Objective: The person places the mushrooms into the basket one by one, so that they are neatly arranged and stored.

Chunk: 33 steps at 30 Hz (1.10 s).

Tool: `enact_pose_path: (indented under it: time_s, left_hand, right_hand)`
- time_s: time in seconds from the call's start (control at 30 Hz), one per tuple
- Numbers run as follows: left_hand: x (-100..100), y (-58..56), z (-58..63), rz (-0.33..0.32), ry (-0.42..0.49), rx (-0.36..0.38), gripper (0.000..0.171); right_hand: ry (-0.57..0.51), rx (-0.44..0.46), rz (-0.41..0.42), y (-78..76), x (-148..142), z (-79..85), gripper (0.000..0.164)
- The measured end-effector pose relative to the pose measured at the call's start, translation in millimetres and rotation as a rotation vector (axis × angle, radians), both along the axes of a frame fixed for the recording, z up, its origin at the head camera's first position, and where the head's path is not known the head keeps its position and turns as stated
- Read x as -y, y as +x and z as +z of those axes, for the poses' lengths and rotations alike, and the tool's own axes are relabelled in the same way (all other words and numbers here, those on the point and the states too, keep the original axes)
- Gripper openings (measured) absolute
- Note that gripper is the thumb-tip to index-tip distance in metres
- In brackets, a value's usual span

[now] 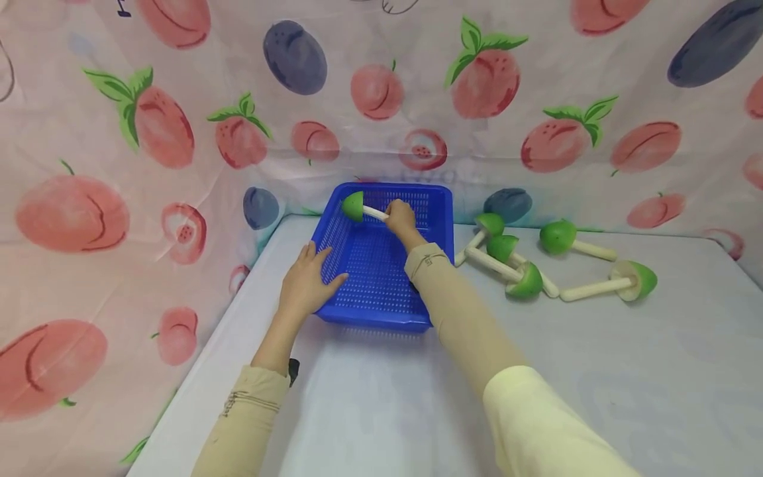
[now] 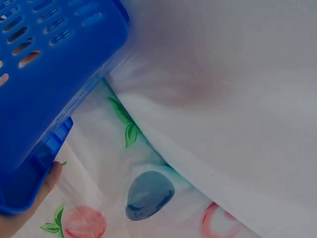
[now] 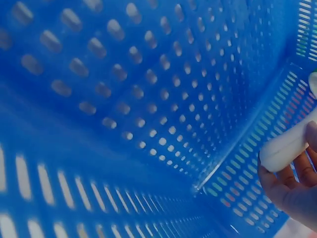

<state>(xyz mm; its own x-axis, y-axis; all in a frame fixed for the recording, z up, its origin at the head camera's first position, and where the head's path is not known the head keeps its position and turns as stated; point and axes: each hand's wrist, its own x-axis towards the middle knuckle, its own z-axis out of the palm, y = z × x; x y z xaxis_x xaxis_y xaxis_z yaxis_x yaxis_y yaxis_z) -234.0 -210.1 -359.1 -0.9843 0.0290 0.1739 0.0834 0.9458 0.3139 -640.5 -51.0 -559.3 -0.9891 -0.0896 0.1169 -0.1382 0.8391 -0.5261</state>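
Observation:
A blue perforated plastic basket (image 1: pixel 372 318) stands on the white-covered table. Inside it, near the back, my right hand (image 1: pixel 401 217) grips the pale stem of a toy mushroom (image 1: pixel 354 207) with a green cap, which points left. The right wrist view shows the stem end (image 3: pixel 282 151) between curled fingers, with the cap mostly out of frame. At the basket's left rim is my left hand (image 1: pixel 304 281), thumb and fingers spread and fairly straight. In the left wrist view a finger (image 2: pixel 49 181) lies along the basket's rim (image 2: pixel 29 193).
Several more green-capped toy mushrooms (image 1: pixel 558 236) lie on the table right of the basket, some of them crossing each other. A fruit-print cloth (image 1: pixel 357 139) hangs behind and to the left of the table (image 1: pixel 596 371).

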Motion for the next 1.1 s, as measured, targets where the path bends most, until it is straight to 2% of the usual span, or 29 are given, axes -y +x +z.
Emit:
enact_pose_path:
  time_s: [0.07,0.23,0.3,0.37,0.4,0.47,0.53,0.57,0.6,0.63,0.73,0.8,0.83,0.87,0.9,0.97,1.0,1.07,1.1]
  left_hand:
    - [0,0.3,0.1,0.002,0.004,-0.004,0.069]
    - [-1,1.3,0.4,0.006,0.002,-0.002,0.069]
    - [-1,1.7,0.4,0.007,-0.001,-0.002,0.069]
    - [-1,1.6,0.1,0.008,-0.002,-0.002,0.069]
    - [-1,1.4,0.0,0.008,-0.003,-0.003,0.069]
    - [-1,0.9,-0.3,0.006,-0.003,-0.006,0.069]
    - [-2,0.2,-0.3,0.006,-0.001,-0.01,0.069]
    - [-2,-0.1,-0.1,0.008,-0.001,-0.01,0.069]
    - [-2,-0.4,0.1,0.009,0.001,-0.009,0.069]
    - [-2,-0.8,0.1,0.01,0.003,-0.007,0.069]
    - [-2,-1.7,1.0,0.014,0.004,0.002,0.069]
    - [-3,-1.9,1.7,0.014,0.005,0.005,0.068]
    - [-3,-1.9,2.1,0.015,0.005,0.005,0.068]
    - [-3,-1.9,2.5,0.016,0.004,0.005,0.068]
    - [-3,-1.9,2.5,0.017,0.002,0.004,0.067]
    - [-3,-1.6,2.6,0.019,0.001,0.003,0.067]
    - [-3,-1.4,2.6,0.019,0.001,0.004,0.067]
    - [-3,-1.0,2.4,0.018,-0.001,0.003,0.067]
    - [-3,-0.7,2.4,0.016,-0.001,0.004,0.067]
  right_hand:
    - [0.034,0.034,-0.016,10.3,2,6.1,0.013]
    - [0.105,0.1,-0.013,76.6,0,57.6,0.007]
    - [0.123,0.144,-0.006,86.3,-3,64.2,0.01]
    - [0.142,0.127,-0.022,99.0,-3,70.7,0.011]
    - [0.149,0.131,-0.028,110.3,-3,80.1,0.014]
    - [0.173,0.146,-0.034,142.3,-5,106.5,0.018]
    - [0.21,0.132,-0.03,189.7,-8,146.6,0.021]
    - [0.221,0.135,-0.018,207.5,-10,162.1,0.022]
    - [0.236,0.145,-0.003,223.5,-11,177.1,0.024]
    - [0.253,0.132,0.003,229.4,-12,180.4,0.024]
    - [0.258,0.117,0.007,225.0,-13,175.8,0.024]
    - [0.256,0.136,0.005,205.2,-11,161.2,0.024]
    - [0.25,0.138,0.013,200.7,-10,158.0,0.024]
    - [0.26,0.116,0.016,185.6,-9,144.3,0.023]
    - [0.265,0.131,0.029,174.0,-8,135.2,0.024]
    - [0.283,0.16,0.061,154.4,-7,119.6,0.027]
    - [0.297,0.132,0.069,146.0,-6,109.7,0.027]
    - [0.317,0.158,0.086,140.2,-6,104.5,0.029]
    - [0.308,0.19,0.096,148.9,-6,113.6,0.03]
